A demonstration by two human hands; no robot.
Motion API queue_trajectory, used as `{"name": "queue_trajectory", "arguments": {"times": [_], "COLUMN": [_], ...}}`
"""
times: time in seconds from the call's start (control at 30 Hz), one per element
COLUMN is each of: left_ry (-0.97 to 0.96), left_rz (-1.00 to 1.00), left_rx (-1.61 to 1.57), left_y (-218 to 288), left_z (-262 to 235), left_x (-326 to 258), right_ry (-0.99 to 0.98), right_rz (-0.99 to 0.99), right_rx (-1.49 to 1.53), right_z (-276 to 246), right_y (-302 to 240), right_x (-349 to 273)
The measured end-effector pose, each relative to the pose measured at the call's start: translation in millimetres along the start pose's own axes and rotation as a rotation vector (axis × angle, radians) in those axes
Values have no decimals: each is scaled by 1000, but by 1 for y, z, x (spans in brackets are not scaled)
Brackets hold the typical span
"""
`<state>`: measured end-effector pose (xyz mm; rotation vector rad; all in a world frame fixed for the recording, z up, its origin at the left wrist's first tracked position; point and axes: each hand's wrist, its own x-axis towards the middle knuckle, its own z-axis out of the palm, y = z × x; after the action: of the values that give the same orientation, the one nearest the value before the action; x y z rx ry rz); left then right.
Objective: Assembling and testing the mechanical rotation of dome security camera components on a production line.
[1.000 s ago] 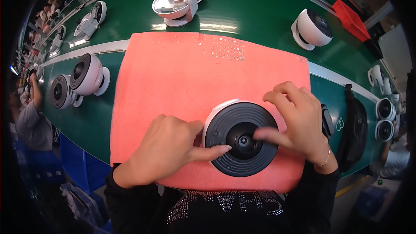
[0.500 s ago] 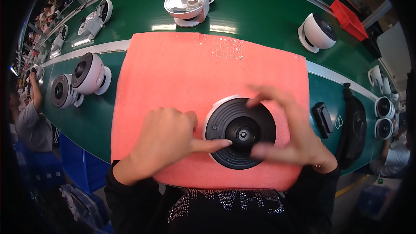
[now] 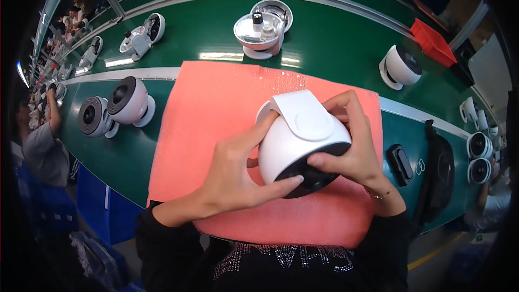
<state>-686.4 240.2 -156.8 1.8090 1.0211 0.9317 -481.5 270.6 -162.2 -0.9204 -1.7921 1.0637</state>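
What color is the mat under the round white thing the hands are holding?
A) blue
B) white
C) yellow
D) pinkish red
D: the left hand and right hand hold the round white device over a pinkish-red mat, which lies on the green table.

The white dome camera is lifted above the pink mat, tilted so its black lens face points down toward the person. Its flat white bracket sits on top, facing up.
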Motion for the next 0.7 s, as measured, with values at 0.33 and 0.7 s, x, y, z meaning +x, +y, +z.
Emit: {"name": "queue_trajectory", "arguments": {"times": [0.33, 0.7], "left_ry": [79, 430], "left_rz": [229, 96], "left_rx": [-661, -952], "left_y": [-24, -13], "left_z": [-49, 25], "left_x": [58, 139], "right_ry": [-12, 472], "right_rz": [-303, -395], "right_rx": [219, 42], "right_z": [3, -1], "right_y": [-10, 12], "right_x": [54, 71]}}
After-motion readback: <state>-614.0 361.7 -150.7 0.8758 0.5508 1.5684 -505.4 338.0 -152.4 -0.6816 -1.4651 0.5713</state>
